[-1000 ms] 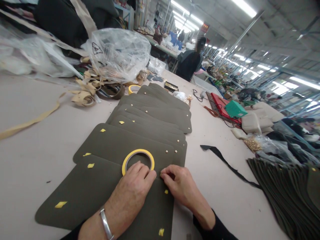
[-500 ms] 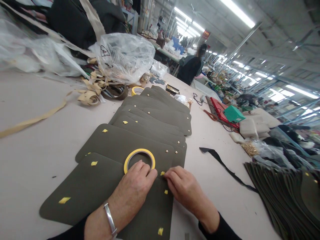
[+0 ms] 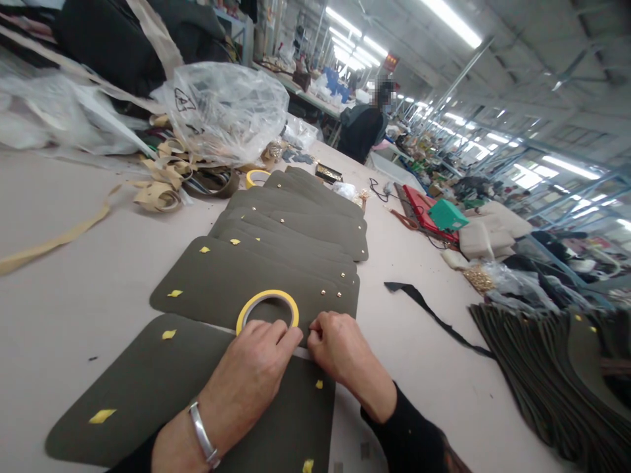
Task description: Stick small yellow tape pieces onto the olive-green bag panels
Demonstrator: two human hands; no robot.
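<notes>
My left hand (image 3: 256,361), with a silver bracelet on its wrist, is closed on the lower rim of a yellow roll of tape (image 3: 241,316). The roll is over a dark olive panel (image 3: 197,276) with rounded corners. Close to its right, my right hand (image 3: 338,343) is closed in a pinch at that panel's near edge; what lies between its fingertips is hidden. Beneath my left hand and forearm lies the nearest olive panel (image 3: 142,374), carrying small yellow tape pieces (image 3: 102,416). A narrow gap separates the two panels.
More olive panels with small metal studs overlap toward the back (image 3: 315,210). A second tape roll (image 3: 257,178), a clear plastic bag (image 3: 227,112) and tan strips (image 3: 158,194) lie beyond. At right are a black strip (image 3: 434,316) and stacked panels (image 3: 532,374). A person (image 3: 363,131) is farther off.
The nearest panel has shifted toward me, baring a gap and a yellow tape piece on the panel behind. My right hand has moved slightly left and up, closer to my left hand.
</notes>
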